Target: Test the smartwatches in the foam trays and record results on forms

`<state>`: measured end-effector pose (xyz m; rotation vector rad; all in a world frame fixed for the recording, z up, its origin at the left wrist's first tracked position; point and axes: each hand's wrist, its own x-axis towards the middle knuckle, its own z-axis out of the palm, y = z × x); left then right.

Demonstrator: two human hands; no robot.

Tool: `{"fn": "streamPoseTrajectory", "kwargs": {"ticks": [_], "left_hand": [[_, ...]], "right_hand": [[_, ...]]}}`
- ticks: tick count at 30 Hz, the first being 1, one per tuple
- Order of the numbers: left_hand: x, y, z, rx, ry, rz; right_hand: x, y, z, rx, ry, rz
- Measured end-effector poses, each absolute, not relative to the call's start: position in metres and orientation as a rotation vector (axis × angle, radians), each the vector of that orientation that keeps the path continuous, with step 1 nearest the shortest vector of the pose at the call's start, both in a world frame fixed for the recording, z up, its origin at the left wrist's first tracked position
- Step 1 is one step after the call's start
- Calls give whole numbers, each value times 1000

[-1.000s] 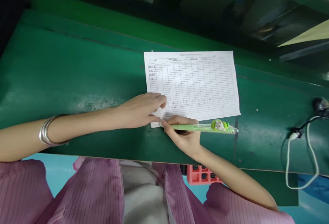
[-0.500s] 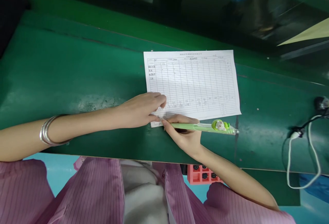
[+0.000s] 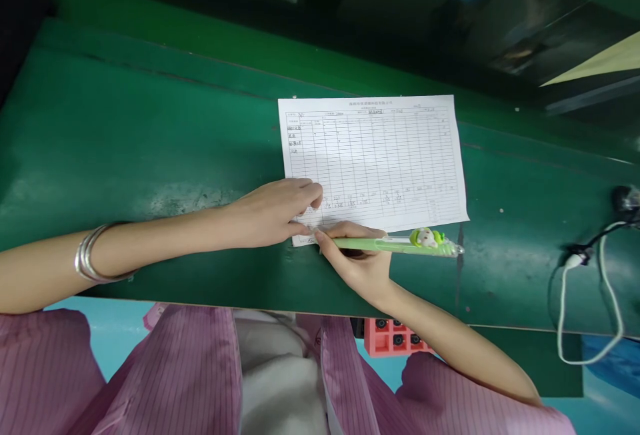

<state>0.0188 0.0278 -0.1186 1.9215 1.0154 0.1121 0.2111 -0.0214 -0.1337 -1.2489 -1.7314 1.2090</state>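
A printed form sheet [image 3: 375, 155] with a table grid and handwritten entries lies flat on the green table [image 3: 150, 135]. My left hand [image 3: 280, 212] rests on the sheet's lower left corner. Its fingers are bent, and the thumb is apart from them, pointing at the pen's tip. In my right hand [image 3: 363, 268] is a light green pen [image 3: 395, 244] with a small white and green figure near its top end. The pen leans low to the right, its tip at the sheet's bottom left. My fingers partly hide the tip and the writing there.
At the right, a white cable [image 3: 563, 308] with black connectors hangs over the table's front edge. A pink compartment tray [image 3: 383, 342] with black round parts shows below that edge. A dark object [image 3: 20, 28] stands at the far left.
The pen's top end has shifted slightly up and left while its tip stays at the same corner. My left hand and the sheet keep nearly the same place.
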Motion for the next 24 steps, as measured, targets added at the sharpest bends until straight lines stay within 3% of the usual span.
{"fn": "streamPoseTrajectory", "kwargs": {"ticks": [24], "left_hand": [[18, 28, -119, 1943, 1006, 124]], "right_hand": [[211, -21, -133, -1262, -1711, 1177]]}}
